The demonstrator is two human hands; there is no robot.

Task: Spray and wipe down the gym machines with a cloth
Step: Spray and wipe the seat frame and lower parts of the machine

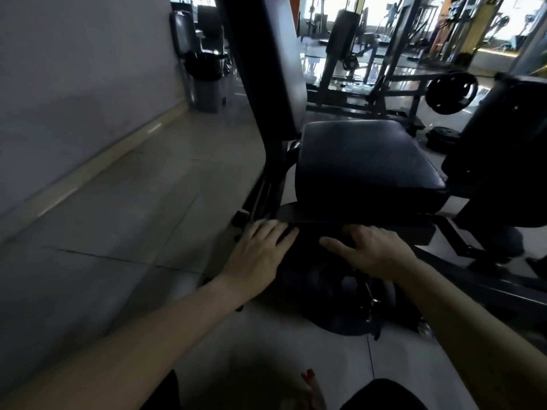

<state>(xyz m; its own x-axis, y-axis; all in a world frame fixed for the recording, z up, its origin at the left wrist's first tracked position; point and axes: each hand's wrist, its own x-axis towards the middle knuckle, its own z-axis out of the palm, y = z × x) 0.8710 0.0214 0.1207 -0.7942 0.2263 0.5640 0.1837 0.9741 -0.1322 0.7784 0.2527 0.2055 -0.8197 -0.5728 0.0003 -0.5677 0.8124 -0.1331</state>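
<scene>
Your left hand [260, 253] lay flat on a dark bundle [310, 270] on the floor under the machine's seat pad [364, 161]. Your right hand [373, 250] curled over its top. It looked soft and limp. No cloth showed.

1. The dark mass [310, 279] under the right hand [373, 250] is too dim to identify, and that hand's fingertips are lost against it.
2. The backrest [266, 69] runs off the top edge.
3. A red thing [307, 380] at the bottom edge is blurred.
</scene>
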